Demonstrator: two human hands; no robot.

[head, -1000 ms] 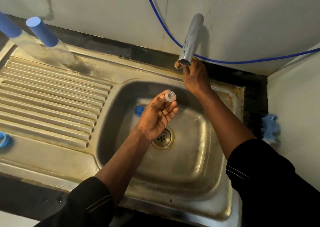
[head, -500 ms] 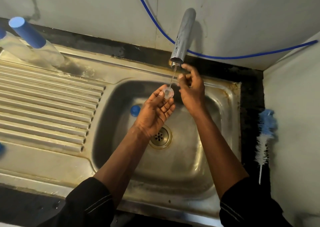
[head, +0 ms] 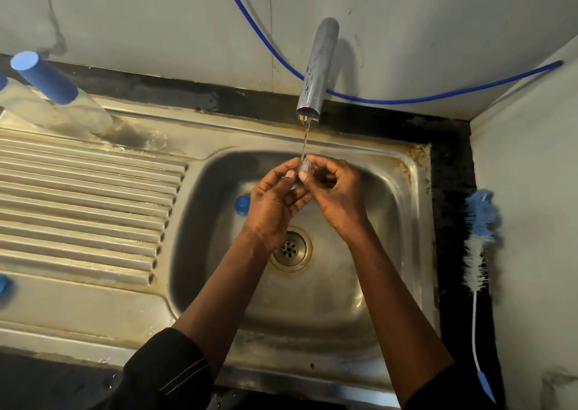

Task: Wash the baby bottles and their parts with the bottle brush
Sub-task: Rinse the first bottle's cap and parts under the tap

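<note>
Steel sink (head: 312, 300) with a ribbed drainer fills the head view, grey wall behind. From the tap (head: 317, 71) at 12 o'clock a thin stream drops onto a small clear part (head: 304, 168), probably a teat, held above the basin's far half. Both hands meet there: the left hand (head: 275, 203) pinches the part from 8 o'clock, thumb and fingertips curled round it, and the right hand (head: 341, 197) pinches it from 4 o'clock. The brush (head: 478, 237) lies on the dark ledge at 3 o'clock, untouched and well apart. A blue cap (head: 242, 205) sits in the basin at 9 o'clock of the hands, and two bottles (head: 62, 103) stand at 10 o'clock on the drainer. The step looks like a rinse. To do it well, turn the part so water runs through its hollow, rub with the fingertips, and grip firmly: it is wet, soft and small, and the drain (head: 291, 248) lies right below at 6 o'clock.
</note>
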